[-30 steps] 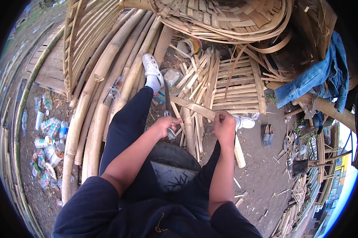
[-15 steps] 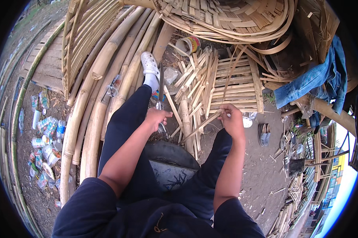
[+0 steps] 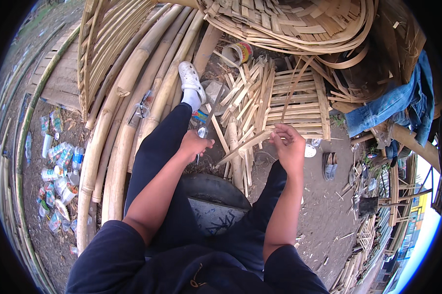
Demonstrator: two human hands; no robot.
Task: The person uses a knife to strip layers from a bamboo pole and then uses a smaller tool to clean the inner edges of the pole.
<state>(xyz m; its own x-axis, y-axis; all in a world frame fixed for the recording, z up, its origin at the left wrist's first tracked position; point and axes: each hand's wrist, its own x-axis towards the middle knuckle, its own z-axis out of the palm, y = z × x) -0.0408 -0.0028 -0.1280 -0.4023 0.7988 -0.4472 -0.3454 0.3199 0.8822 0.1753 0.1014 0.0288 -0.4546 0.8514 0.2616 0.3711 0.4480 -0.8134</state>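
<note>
My left hand is closed round the handle of a long-bladed knife, whose blade points away from me and slants to the right. Between the fingers and thumb of my right hand is one end of a bamboo strip. Its other end slopes down to the left, over a short upright bamboo post between my knees. Just beyond lies a loose heap of split bamboo pieces. The knife and the strip are apart.
Long bamboo poles run along my left, with glasses on them. A slatted bamboo panel and a woven basket are ahead. Plastic litter lies far left. Denim cloth hangs at right, above shoes.
The knife blade has tilted from nearly straight ahead toward the right. The bamboo strip has turned to show a broader face, and my right hand's fingers have shifted on it.
</note>
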